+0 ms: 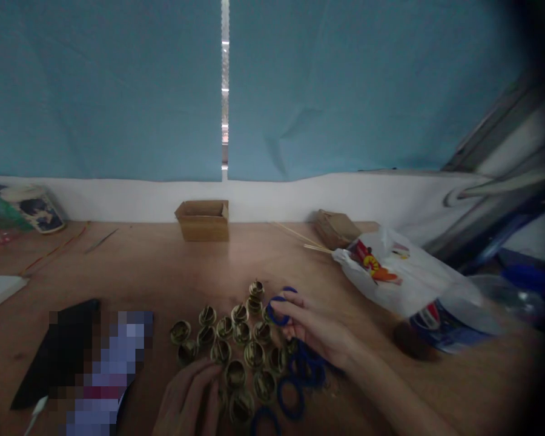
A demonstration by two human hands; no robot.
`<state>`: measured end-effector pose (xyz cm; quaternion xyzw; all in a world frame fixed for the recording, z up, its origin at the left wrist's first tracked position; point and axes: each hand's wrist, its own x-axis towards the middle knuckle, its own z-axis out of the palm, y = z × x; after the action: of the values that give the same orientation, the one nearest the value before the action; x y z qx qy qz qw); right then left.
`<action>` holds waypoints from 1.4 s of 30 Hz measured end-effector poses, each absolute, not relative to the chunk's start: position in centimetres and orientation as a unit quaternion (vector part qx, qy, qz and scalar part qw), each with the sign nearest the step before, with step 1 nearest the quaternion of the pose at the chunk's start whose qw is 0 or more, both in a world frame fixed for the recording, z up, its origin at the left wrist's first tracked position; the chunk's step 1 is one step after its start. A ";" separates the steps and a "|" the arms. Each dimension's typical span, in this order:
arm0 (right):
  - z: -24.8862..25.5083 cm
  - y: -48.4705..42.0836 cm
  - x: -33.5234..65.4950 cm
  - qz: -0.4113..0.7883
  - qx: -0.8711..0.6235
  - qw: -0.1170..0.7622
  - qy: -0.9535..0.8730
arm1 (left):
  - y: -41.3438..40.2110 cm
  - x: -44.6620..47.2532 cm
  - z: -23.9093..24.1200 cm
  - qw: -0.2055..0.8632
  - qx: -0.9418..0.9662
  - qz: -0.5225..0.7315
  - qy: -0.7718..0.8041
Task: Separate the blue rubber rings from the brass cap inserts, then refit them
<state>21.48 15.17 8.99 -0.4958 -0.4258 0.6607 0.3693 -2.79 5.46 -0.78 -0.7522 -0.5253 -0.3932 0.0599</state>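
Note:
Several small round brass-coloured cups [242,333] stand grouped on the table, with dark pieces showing inside them. My right hand [315,330] is at the right side of this group, its thumb and fingers closed on a blue ring [279,310]; a second blue ring shows just behind it at the fingertips. Below that hand lie more blue rings [290,398] in a loose pile, partly covered by my wrist. At the front left of the cups rests my left hand [188,399], fingers stretched out and touching the nearest ones. Its lower part is cut off by the frame edge.
A small open cardboard box [204,229] stands by the wall. On the right are a brown packet [336,229], thin sticks, a white plastic bag [418,266] and a lying drink bottle [454,324]. A dark flat object [63,345] and a white power strip [2,292] lie left.

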 end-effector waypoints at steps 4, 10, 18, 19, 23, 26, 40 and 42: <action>8.1 8.0 21.9 0.596 -0.511 0.481 -0.391 | 4.5 -2.0 0.9 0.050 -0.781 -0.339 -0.522; 4.2 1.7 22.2 0.394 -0.629 0.476 -0.470 | 2.3 -0.2 1.1 0.009 -0.801 -0.308 -0.513; 2.5 1.1 22.9 0.255 -0.722 0.308 -0.565 | 2.0 -1.3 0.6 0.001 -0.777 -0.309 -0.548; 2.5 1.2 22.8 0.235 -0.736 0.300 -0.559 | 2.3 -1.3 0.7 0.005 -0.773 -0.312 -0.552; 2.8 1.4 22.4 0.192 -0.761 0.269 -0.558 | 3.0 -0.5 1.3 0.008 -0.777 -0.308 -0.549; 3.1 1.6 22.5 0.171 -0.755 0.279 -0.569 | 3.3 0.1 1.4 0.000 -0.782 -0.317 -0.537; 2.9 5.0 24.0 0.059 -0.667 0.276 -0.690 | 2.9 0.5 0.8 -0.034 -0.752 -0.371 -0.543; 3.1 5.3 23.9 0.058 -0.661 0.280 -0.693 | 2.8 0.3 0.7 -0.014 -0.758 -0.350 -0.549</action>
<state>23.94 5.33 3.11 -0.6614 -0.6932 0.0585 0.2805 0.34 2.77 0.69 -0.7583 -0.5495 -0.3505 -0.0144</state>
